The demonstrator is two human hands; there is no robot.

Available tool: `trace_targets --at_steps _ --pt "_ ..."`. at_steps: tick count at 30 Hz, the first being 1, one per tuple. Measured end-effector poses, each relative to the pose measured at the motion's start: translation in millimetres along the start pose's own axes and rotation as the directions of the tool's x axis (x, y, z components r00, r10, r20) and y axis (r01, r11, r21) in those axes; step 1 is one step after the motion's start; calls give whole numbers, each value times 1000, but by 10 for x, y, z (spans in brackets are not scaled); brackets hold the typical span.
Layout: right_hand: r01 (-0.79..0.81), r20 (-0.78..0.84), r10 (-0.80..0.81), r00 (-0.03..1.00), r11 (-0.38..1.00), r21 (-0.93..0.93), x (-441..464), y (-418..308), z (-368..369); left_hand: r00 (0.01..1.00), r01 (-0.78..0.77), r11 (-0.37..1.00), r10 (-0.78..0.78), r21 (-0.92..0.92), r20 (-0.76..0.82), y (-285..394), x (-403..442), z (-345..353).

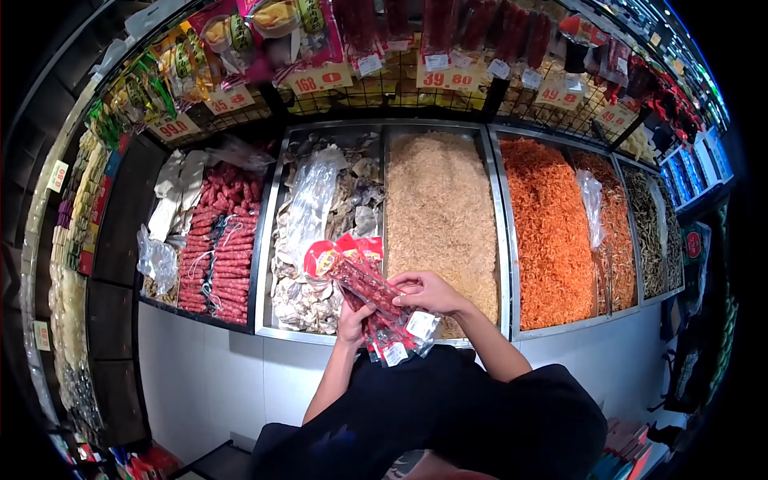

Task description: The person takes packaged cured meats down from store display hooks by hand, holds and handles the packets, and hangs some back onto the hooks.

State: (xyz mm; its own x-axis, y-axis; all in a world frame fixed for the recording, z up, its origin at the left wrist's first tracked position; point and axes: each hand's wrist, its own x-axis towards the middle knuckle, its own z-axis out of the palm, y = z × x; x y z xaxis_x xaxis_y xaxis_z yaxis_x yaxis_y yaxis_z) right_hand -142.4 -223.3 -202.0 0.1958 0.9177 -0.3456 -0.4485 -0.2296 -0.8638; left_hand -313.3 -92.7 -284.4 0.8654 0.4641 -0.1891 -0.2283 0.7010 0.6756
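Several clear vacuum packs of red sausage (370, 280) with red header tops and white labels are fanned out before my body. My left hand (353, 324) grips their lower left side, thumb lying over the front. On the right, my right hand (428, 292) has its fingers closed on the edge of the packs. Behind the packs lie a bin of pale dried pieces (300, 300), partly under a clear plastic bag (314, 188), and a bin of tiny beige dried shrimp-like bits (436, 200). The packs hide part of both bins.
Left of me is a bin of red sausages (216, 260) tied with string. To the right are heaps of orange dried shrimp-like pieces (548, 232) and small dark dried fish-like pieces (648, 232). Hanging packs (440, 32) and price signs (448, 78) line the rack above.
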Motion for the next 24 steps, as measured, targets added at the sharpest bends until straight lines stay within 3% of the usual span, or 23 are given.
trace_targets --at_steps 4,10,13,18,20,22,24 --pt "56 17 -56 998 998 20 -5 90 -99 998 33 999 -33 -2 -52 -132 13 -107" --pt "129 -65 -146 987 968 -215 -91 144 -79 997 -11 999 15 52 -78 -133 18 -33" --pt "150 -89 -172 981 965 -217 -123 99 -82 996 0 998 -5 -58 -94 -32 -16 158" --pt "217 -184 -215 959 976 -8 -137 83 -448 992 -56 998 51 -42 -116 55 -33 245" --pt "232 -165 -237 958 972 -48 -104 35 -609 989 -26 999 20 -37 -145 -8 -58 36" --pt "330 -208 -289 934 922 202 -129 -246 -575 988 -20 999 16 -24 -153 -36 -85 -82" --pt "442 -120 -426 897 859 259 -88 -606 -522 985 -75 997 69 -34 -161 -39 -117 -122"
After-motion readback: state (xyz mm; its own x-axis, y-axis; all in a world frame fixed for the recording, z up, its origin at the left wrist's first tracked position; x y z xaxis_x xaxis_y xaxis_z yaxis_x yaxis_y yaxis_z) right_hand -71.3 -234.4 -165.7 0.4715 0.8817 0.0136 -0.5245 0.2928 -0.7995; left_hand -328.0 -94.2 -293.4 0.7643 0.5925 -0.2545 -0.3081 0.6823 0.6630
